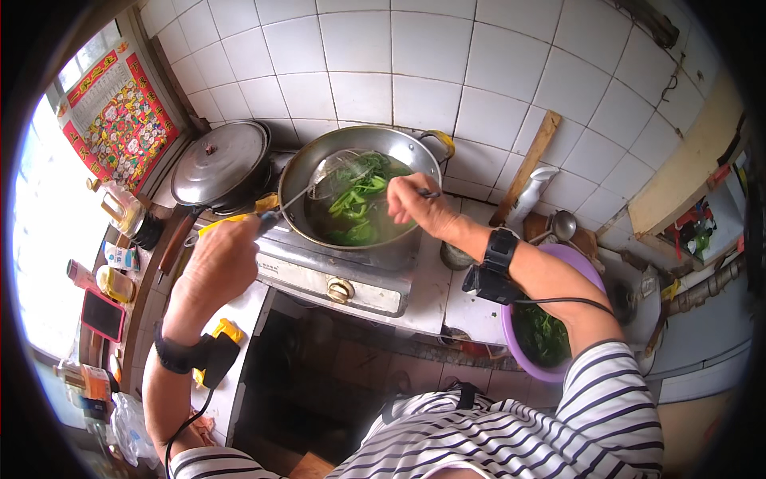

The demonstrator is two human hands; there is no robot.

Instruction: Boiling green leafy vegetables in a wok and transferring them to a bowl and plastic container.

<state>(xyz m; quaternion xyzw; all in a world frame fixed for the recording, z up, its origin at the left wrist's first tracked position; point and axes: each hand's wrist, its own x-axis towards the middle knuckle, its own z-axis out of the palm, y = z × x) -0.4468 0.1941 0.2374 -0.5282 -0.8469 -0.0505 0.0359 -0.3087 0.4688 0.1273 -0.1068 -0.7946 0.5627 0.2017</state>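
Observation:
My left hand point(218, 269) grips the dark handle of a wire skimmer point(296, 196). The skimmer's mesh bowl point(328, 173) lies in a wide metal wok point(419, 149), under and beside leafy greens point(359, 194) that sit in cloudy liquid. My right hand point(422, 206) is closed over the wok's right side, around a utensil whose dark handle end point(428, 193) sticks out of the fist. The rest of that utensil is hidden or blurred, so its kind is unclear. Beneath the wok is a gas stove point(335, 287) with one knob.
A lidded pan point(221, 161) stands left of the wok. Bottles and jars point(114, 281) line the windowsill. To the right are a purple basin point(508, 335) holding greens, a white spray bottle point(531, 194), a metal ladle point(562, 226) and a leaning wooden board point(529, 161).

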